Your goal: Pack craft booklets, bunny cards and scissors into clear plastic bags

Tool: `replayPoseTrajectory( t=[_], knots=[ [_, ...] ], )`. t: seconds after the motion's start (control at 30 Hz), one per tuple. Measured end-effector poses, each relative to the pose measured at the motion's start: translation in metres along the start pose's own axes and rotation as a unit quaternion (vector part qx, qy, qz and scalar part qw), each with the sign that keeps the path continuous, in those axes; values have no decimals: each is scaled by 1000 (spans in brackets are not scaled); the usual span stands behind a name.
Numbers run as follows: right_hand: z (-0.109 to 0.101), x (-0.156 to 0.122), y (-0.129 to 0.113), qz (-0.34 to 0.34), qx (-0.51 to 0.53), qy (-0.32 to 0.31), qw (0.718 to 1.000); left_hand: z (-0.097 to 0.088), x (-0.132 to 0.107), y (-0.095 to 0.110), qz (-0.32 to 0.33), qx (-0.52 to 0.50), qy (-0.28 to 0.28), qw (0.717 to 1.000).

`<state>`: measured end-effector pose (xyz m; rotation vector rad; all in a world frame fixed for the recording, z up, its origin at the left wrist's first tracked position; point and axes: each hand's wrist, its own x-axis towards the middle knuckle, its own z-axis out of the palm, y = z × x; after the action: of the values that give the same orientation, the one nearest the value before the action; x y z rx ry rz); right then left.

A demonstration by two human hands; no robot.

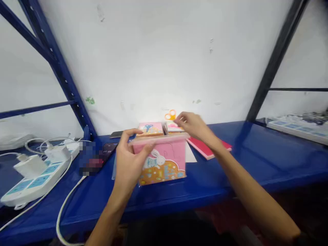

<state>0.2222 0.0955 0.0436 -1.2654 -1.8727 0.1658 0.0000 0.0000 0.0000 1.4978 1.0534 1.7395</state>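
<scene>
My left hand [132, 153] is closed on the left side of a pink packet [164, 162] printed with a white rabbit on an orange patch. The packet stands tilted over the table's front part, its thick top edge facing up, with what looks like a clear sleeve around it. Beyond it, my right hand [188, 123] pinches a small pair of orange-handled scissors [171, 115] near the wall; their blades are mostly hidden. Behind the packet lie a pink booklet with blue scissors printed on it [150, 128] and another pink-and-white piece [175, 126], partly under my right hand.
A red book [205, 147] lies right of the packet, beside a white sheet [190, 154]. On the left are a phone [107, 150], a dark flat object [116, 134], and a white power strip [46, 177] with plugged-in chargers and trailing cables. Blue shelf posts [55, 63] frame the blue table.
</scene>
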Motion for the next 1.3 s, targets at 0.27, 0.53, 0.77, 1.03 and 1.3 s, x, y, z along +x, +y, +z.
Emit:
replayPoseTrajectory(
  t=[0.27, 0.53, 0.77, 1.03, 1.3],
  knots=[
    [-63, -93, -24, 60, 198, 122, 971, 12, -4, 1, -4, -3, -62, 998],
    [-41, -96, -42, 37, 285, -9, 958, 5, -2, 9, -29, -10, -131, 991],
    [-19, -94, -46, 10, 342, 41, 939, 3, -1, 10, -22, 16, -148, 989],
    [-15, -96, -49, 7, 283, 63, 957, 2, -2, 10, 24, 75, -157, 984],
    [-14, -98, -53, -11, 296, 65, 953, -2, -4, 16, 93, 115, -170, 974]
  ],
)
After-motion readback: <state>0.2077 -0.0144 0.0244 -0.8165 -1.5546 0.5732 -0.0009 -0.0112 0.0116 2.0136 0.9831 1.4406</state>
